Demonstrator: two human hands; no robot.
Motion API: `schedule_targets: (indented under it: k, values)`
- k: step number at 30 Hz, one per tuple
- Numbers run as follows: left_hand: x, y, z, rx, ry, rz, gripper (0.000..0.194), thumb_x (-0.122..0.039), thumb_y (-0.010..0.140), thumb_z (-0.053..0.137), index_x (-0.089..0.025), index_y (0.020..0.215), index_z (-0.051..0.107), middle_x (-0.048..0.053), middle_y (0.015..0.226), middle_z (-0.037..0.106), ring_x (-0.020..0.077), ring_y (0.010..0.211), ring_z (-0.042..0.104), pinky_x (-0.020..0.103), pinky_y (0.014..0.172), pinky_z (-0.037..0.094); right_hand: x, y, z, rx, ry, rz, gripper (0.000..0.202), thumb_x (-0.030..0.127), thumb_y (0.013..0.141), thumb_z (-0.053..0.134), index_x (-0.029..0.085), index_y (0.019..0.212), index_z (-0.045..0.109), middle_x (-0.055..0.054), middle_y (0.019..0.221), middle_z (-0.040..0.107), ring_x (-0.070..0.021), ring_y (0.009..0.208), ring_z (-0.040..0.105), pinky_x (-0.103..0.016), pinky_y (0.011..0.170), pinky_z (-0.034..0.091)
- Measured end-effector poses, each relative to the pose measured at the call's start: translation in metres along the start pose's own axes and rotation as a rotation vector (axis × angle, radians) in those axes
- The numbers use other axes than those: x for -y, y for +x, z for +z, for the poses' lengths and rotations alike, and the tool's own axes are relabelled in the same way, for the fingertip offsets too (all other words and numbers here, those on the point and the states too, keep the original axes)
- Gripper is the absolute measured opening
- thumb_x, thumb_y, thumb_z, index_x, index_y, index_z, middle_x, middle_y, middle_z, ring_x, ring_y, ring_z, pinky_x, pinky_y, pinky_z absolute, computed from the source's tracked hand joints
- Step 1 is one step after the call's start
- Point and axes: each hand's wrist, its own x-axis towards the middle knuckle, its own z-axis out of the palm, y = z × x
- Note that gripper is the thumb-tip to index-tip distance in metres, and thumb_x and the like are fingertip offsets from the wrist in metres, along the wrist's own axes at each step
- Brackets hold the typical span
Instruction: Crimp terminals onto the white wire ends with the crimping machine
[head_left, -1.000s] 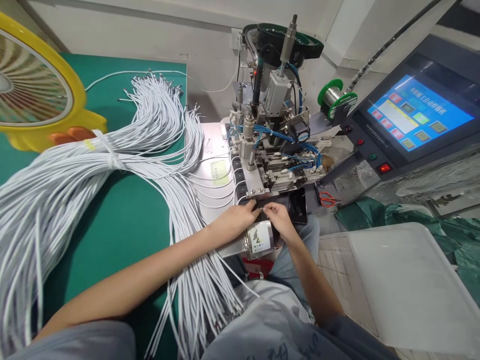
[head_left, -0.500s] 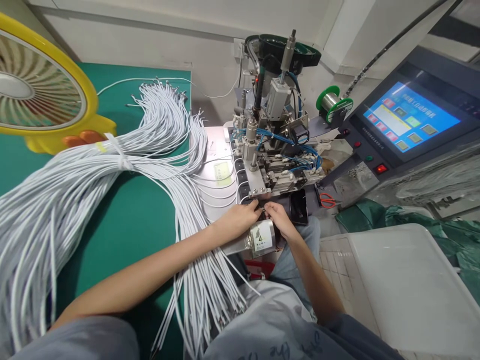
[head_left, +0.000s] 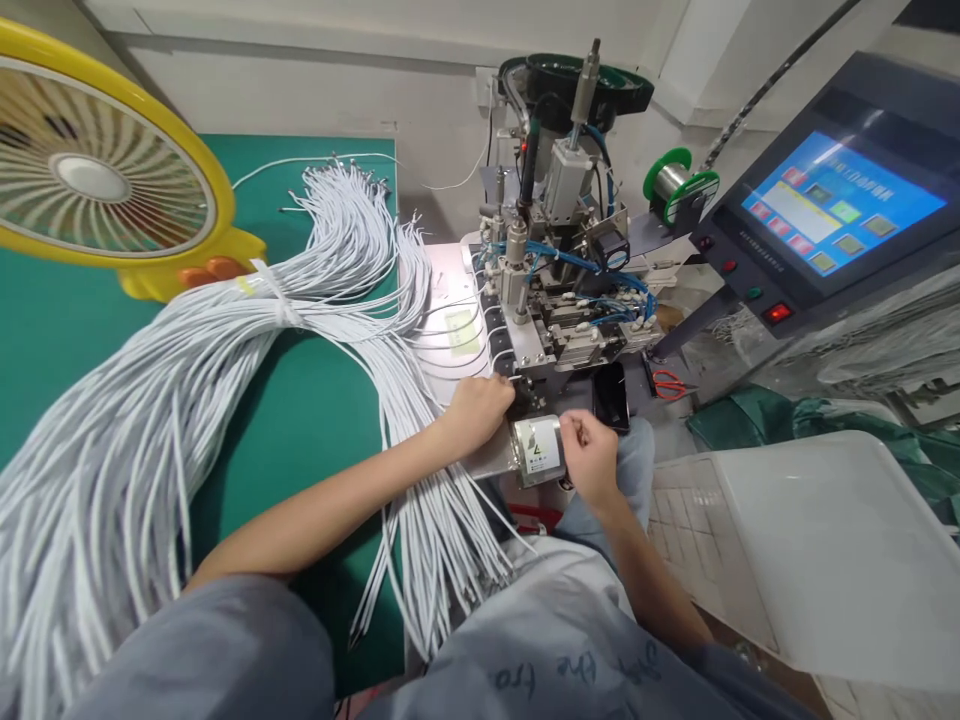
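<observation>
Left hand (head_left: 477, 414): fingers closed, contents hidden; nearer machine (head_left: 516, 282).
Right hand (head_left: 594, 460): fingers closed, contents hidden; at packet (head_left: 540, 448)'s right edge.
Cables (head_left: 442, 530): pass beneath left forearm (head_left: 322, 510), ends lapward.

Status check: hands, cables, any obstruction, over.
Left hand at machine front, right hand beside labelled packet; grip contents unclear. White cables bundled on green table. Left forearm crosses them.

White cables (head_left: 247, 322) beside the machine (head_left: 568, 180)
</observation>
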Motion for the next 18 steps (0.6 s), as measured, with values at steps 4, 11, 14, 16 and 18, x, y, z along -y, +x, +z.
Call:
schedule_targets:
  k: [4, 11, 14, 16, 18]
  values:
    - [0.002, 0.002, -0.002, -0.007, -0.02, -0.046, 0.028, -0.002, 0.081, 0.036, -0.005, 0.09, 0.063, 0.018, 0.077, 0.064, 0.0257, 0.074, 0.065, 0.031, 0.059, 0.043, 0.022, -0.056, 0.012, 0.425, -0.214, -0.064, 0.015, 0.028, 0.081, 0.055, 0.02, 0.088, 0.065, -0.004, 0.071, 0.068, -0.0178, 0.063, 0.058, -0.027, 0.061, 0.037]
    - [-0.024, -0.014, -0.023, -0.031, -0.493, 0.327, 0.031, -0.03, 0.094, 0.038, -0.014, 0.1, 0.064, 0.009, 0.101, 0.063, 0.0167, 0.091, 0.062, 0.027, 0.078, 0.047, 0.025, -0.056, -0.002, 0.674, -0.224, -0.121, 0.017, 0.018, 0.083, 0.049, 0.02, 0.074, 0.063, -0.001, 0.064, 0.064, -0.0158, 0.06, 0.056, -0.025, 0.057, 0.033]
    - [-0.033, -0.019, -0.019, 0.003, -0.856, 0.498, 0.032, -0.032, 0.092, 0.044, -0.013, 0.113, 0.059, 0.011, 0.121, 0.056, 0.0169, 0.111, 0.054, 0.027, 0.094, 0.041, 0.023, -0.037, -0.029, 0.541, -0.106, -0.102, 0.015, 0.018, 0.08, 0.052, 0.019, 0.068, 0.061, -0.001, 0.066, 0.063, -0.0152, 0.062, 0.055, -0.025, 0.058, 0.037]
    - [-0.035, -0.019, -0.012, 0.045, -0.977, 0.494, 0.037, -0.035, 0.087, 0.054, -0.013, 0.116, 0.057, 0.012, 0.116, 0.058, 0.0174, 0.104, 0.057, 0.027, 0.088, 0.045, 0.023, -0.028, -0.043, 0.407, 0.025, -0.061, 0.009, 0.021, 0.077, 0.056, 0.019, 0.07, 0.061, -0.001, 0.068, 0.062, -0.0141, 0.061, 0.055, -0.025, 0.057, 0.04]
    - [-0.034, -0.016, -0.006, 0.066, -1.07, 0.442, 0.04, -0.039, 0.082, 0.06, -0.014, 0.113, 0.059, 0.008, 0.099, 0.061, 0.0141, 0.082, 0.06, 0.024, 0.071, 0.048, 0.024, -0.024, -0.05, 0.272, 0.187, -0.002, 0.005, 0.024, 0.074, 0.061, 0.019, 0.073, 0.06, 0.0, 0.069, 0.062, -0.0127, 0.059, 0.054, -0.024, 0.054, 0.042]
